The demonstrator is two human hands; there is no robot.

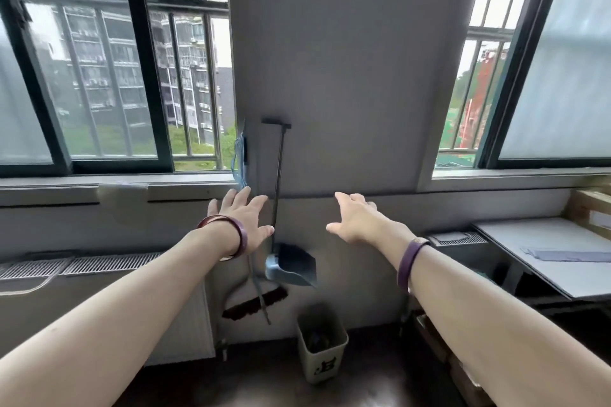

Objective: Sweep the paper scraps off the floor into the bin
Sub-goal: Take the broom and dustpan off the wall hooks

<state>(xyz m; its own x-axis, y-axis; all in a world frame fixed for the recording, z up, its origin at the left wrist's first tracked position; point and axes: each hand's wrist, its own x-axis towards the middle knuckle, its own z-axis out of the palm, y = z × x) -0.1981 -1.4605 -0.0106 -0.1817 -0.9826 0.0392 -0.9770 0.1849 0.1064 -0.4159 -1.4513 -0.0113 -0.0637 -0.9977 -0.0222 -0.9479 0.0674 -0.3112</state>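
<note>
A blue dustpan [292,264] on a long dark handle leans upright against the grey wall between two windows. A broom [256,302] with dark red bristles stands beside it, its handle partly hidden behind my left hand [243,220]. My left hand is stretched forward, fingers apart, just left of the dustpan handle and holding nothing. My right hand [358,220] is also spread wide and empty, to the right of the handle. A small pale bin [322,344] stands on the dark floor below the dustpan. No paper scraps are visible on the floor.
A white radiator cover [82,266] runs along the wall at the left. A grey table [558,251] with flat papers stands at the right, with boxes under it. Windows flank the central wall column.
</note>
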